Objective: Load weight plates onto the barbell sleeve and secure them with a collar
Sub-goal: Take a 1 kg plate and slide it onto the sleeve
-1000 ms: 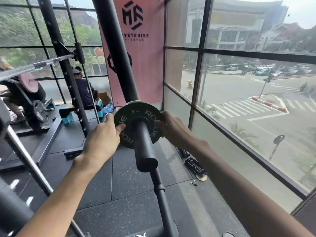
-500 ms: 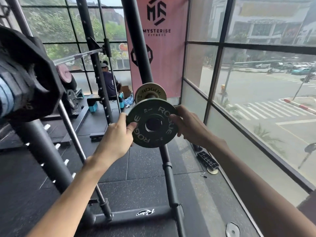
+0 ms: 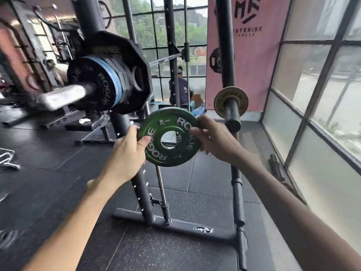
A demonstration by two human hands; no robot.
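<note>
A small green ROGUE plate [image 3: 154, 148] marked 1 KG hangs in the air between my hands, its hole free. My left hand [image 3: 127, 153] pinches its left rim and my right hand [image 3: 216, 140] grips its right rim. Up and to the left, the barbell sleeve [image 3: 60, 95] sticks out towards me, blurred. Several plates [image 3: 109, 75] sit on it, black and blue ones in front of a large black one. The green plate is right of and below the sleeve's end. No collar is visible.
A storage peg [image 3: 231, 114] on the rack's right upright carries a small pale ROGUE plate [image 3: 219, 103]. Rack uprights [image 3: 142, 192] and the base bar [image 3: 175, 225] stand below my hands. Windows run along the right. A person [image 3: 180, 89] sits in the background.
I have pulled the green plate off the storage peg and carried it left. My view has swung left, bringing the loaded barbell sleeve into sight.
</note>
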